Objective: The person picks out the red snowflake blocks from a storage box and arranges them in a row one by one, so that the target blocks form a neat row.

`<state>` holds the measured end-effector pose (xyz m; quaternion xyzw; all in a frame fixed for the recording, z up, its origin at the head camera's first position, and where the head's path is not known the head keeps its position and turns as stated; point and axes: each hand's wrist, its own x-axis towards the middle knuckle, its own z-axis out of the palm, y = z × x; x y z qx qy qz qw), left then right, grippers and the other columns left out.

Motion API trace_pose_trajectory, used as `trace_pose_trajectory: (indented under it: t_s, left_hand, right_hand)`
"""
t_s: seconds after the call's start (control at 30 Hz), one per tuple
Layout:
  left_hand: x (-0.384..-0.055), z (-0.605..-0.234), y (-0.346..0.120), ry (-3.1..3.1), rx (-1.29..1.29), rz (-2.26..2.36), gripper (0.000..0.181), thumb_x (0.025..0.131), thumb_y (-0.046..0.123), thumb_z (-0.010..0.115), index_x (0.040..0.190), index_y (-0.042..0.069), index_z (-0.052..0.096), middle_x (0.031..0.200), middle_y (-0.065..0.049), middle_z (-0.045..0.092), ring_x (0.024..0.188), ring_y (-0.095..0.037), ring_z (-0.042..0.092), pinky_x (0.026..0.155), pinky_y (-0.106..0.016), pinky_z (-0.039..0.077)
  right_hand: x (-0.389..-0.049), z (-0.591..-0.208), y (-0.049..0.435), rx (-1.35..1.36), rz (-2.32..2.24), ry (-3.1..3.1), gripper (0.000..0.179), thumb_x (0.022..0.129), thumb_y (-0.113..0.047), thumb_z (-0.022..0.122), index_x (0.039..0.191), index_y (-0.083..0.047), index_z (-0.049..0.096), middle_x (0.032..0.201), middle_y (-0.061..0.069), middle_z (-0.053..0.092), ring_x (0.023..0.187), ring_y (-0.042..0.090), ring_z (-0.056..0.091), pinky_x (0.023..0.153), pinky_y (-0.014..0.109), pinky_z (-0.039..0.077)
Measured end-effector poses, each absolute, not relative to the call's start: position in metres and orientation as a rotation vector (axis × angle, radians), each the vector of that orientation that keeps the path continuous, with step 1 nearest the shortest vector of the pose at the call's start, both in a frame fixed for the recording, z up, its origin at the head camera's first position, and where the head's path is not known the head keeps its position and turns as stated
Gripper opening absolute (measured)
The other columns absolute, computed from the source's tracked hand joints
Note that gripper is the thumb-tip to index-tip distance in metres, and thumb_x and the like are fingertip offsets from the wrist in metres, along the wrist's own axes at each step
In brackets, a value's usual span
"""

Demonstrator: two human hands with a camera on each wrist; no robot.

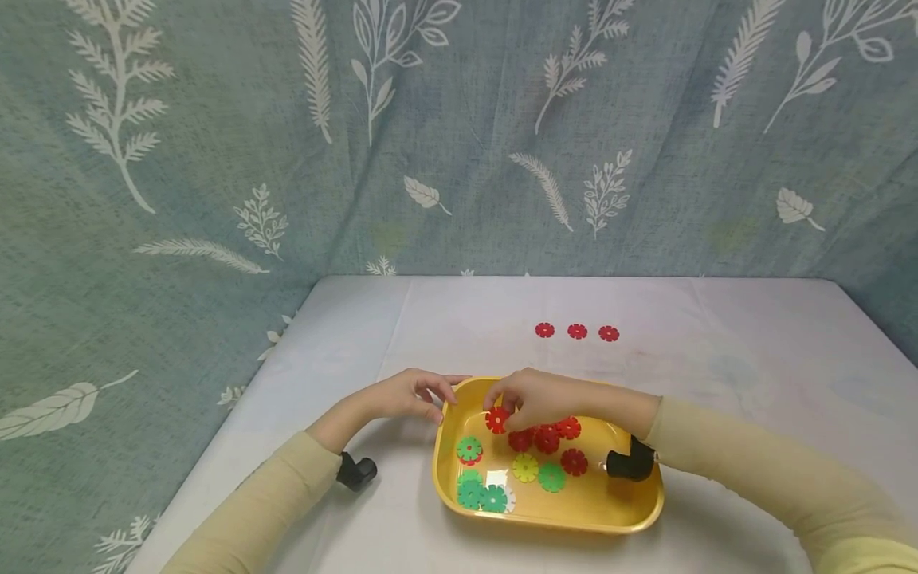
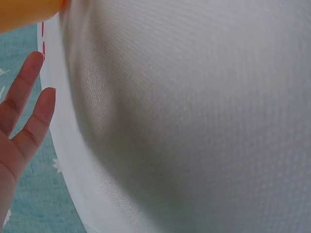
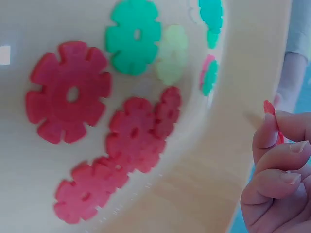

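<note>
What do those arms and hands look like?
A long beige fabric left sleeve and a matching beige fabric right sleeve reach the wrists. Small, rounded black devices sit near both wrists. The left hand and right hand look bare, with no gloves.

The red disc [image 1: 495,412] pinched in the right hand [image 1: 534,397] is smooth plastic, as are the loose discs [image 1: 552,485] nearer the person than the grip. The yellow tray [image 1: 602,504] under the grip is glossy plastic, the white tablecloth [image 1: 717,359] around it matt, finely textured cloth. Beyond hangs a matt fabric backdrop [image 1: 473,175]; the small black wrist mount [image 1: 629,462] is probably plastic.
</note>
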<state>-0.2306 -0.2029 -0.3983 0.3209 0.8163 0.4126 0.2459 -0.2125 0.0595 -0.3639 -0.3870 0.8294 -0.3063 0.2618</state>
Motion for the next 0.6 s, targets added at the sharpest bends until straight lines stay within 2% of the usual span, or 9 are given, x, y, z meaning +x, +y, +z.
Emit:
trace_pose_trajectory:
  t_s: [0.23, 0.33, 0.6]
  left_hand:
    - [-0.231, -0.400, -0.202, 2.224, 0.884, 1.130, 0.022, 0.078, 0.014, 0.072, 0.097, 0.006, 0.065, 0.138, -0.013, 0.044, 0.111, -0.026, 0.053, 0.088, -0.041, 0.044]
    - [-0.231, -0.400, -0.202, 2.227, 0.896, 1.127, 0.022, 0.078, 0.014, 0.072, 0.097, 0.006, 0.064, 0.138, -0.014, 0.045, 0.107, -0.025, 0.055, 0.086, -0.040, 0.045]
    - [-0.231, -0.400, -0.203, 2.231, 0.901, 1.130, 0.021, 0.077, 0.012, 0.072, 0.096, 0.006, 0.064, 0.138, -0.014, 0.044, 0.107, -0.024, 0.055, 0.086, -0.038, 0.045]
  right_hand:
    - [-0.214, -0.347, 0.075, -0.954, -0.955, 2.229, 0.027, 0.081, -0.006, 0.066, 0.107, -0.012, 0.061, 0.075, -0.002, 0.061, 0.060, 0.012, 0.052, 0.060, 0.026, 0.050]
    - [-0.216, -0.340, 0.085, -0.932, -0.982, 2.256, 0.027, 0.081, -0.007, 0.066, 0.107, -0.012, 0.061, 0.074, -0.001, 0.060, 0.058, 0.012, 0.050, 0.057, 0.024, 0.048]
    - [-0.221, -0.326, 0.112, -0.834, -1.062, 2.331, 0.029, 0.082, -0.006, 0.065, 0.110, -0.008, 0.060, 0.074, 0.003, 0.057, 0.055, 0.014, 0.045, 0.053, 0.026, 0.046]
